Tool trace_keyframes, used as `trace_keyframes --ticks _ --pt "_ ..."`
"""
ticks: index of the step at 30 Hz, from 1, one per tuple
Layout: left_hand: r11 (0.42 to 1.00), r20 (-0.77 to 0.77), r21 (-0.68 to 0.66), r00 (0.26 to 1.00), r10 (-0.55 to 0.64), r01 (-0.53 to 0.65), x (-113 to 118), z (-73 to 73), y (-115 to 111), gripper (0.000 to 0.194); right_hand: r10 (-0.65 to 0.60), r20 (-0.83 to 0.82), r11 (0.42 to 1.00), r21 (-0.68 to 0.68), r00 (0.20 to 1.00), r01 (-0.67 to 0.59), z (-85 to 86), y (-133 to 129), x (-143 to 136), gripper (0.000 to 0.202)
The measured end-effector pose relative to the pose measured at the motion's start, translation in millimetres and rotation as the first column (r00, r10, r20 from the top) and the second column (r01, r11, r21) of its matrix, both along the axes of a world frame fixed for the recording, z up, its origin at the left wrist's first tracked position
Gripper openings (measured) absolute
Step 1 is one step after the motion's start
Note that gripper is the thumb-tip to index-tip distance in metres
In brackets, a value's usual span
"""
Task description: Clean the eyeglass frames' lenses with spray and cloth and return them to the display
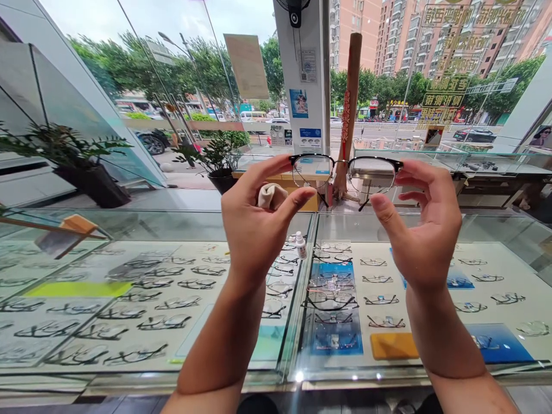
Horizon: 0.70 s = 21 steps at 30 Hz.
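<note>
A pair of eyeglasses (341, 161) with black upper rims and clear lenses is held up level in front of me, above the glass counter. My left hand (259, 218) grips its left end with the forefinger at the frame's corner and the thumb below. Tucked in that same palm is a crumpled beige cloth (272, 196). At the other end, my right hand (425, 224) has its fingers at the right corner, with the thumb under the right lens. Both temples point away from me, their tips showing below the lenses.
Under the glass countertop (302, 368) lie rows of eyeglasses (166, 322). A small white spray bottle (301, 246) stands near the counter's middle, and a mirror (64, 234) is at the left. Beyond are potted plants (219, 158), a wooden post (350, 103) and another display counter (483, 167).
</note>
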<state>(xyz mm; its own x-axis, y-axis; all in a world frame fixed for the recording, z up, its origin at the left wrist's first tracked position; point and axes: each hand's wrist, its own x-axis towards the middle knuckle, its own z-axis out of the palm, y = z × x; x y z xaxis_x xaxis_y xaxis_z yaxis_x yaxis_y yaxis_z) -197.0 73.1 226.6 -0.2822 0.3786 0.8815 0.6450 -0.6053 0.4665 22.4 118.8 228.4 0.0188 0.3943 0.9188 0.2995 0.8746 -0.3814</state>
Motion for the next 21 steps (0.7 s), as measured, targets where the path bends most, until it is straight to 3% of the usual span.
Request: trace_keyframes --ticks 9,18,21 --pt "0.999 0.012 -0.036 0.999 -0.037 0.037 2 1.0 2 0.043 -0.008 0.003 0.999 -0.047 1.000 0.008 -4.6 -3 -1 0.048" --pt "0.983 -0.052 0.128 0.989 0.141 -0.134 9 -0.9 -6 0.047 0.049 0.045 0.992 -0.117 0.998 -0.044 -1.7 4 0 0.042" --pt "0.981 -0.056 0.139 0.988 0.145 -0.136 9 -2.3 -9 0.049 0.063 0.058 0.990 -0.133 0.996 -0.055 -2.2 8 1 0.041"
